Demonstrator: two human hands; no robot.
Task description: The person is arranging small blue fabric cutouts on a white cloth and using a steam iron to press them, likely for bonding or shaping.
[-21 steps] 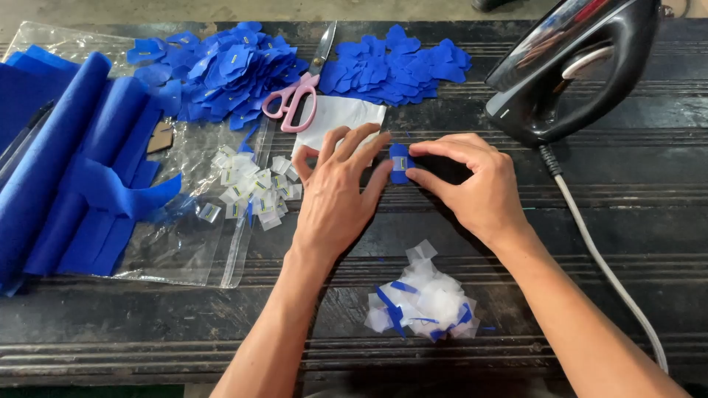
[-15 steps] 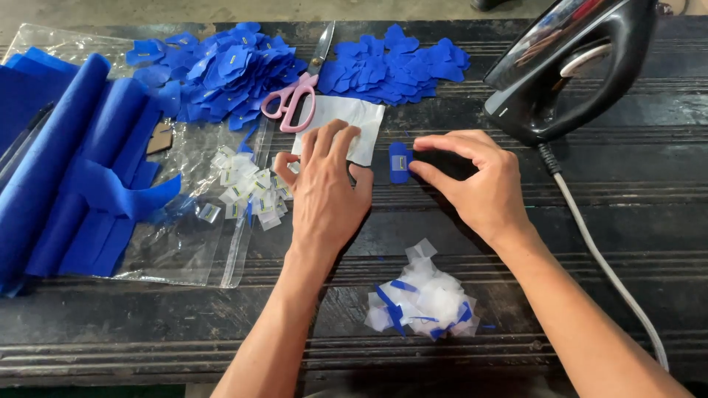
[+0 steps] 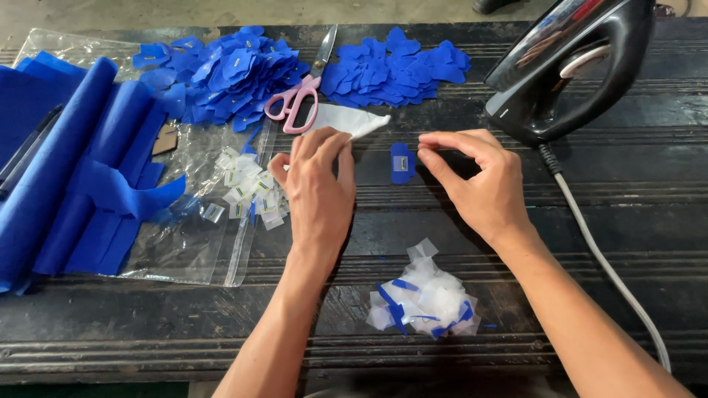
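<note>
Far left: rolled blue felt sheets (image 3: 66,169) lie on a clear plastic bag (image 3: 184,243) on the dark bench (image 3: 627,169).
Bag contents: small white labels (image 3: 247,188) heaped beside the felt.
Back row: two piles of blue felt cut-outs (image 3: 221,74), pink-handled scissors (image 3: 295,99) between them.
Left hand (image 3: 317,191): palm down, fingers loosely curled, fingertips touching a white sheet (image 3: 346,118).
Centre: small blue felt piece (image 3: 400,162) with a white label lies flat between the hands.
Right hand (image 3: 479,184): thumb and forefinger pinched together just beside that piece; whether they hold anything cannot be told.
Near edge: heap of white and blue scraps (image 3: 424,298).
Right: black iron (image 3: 575,66), tipped up, with white cord (image 3: 612,273).
</note>
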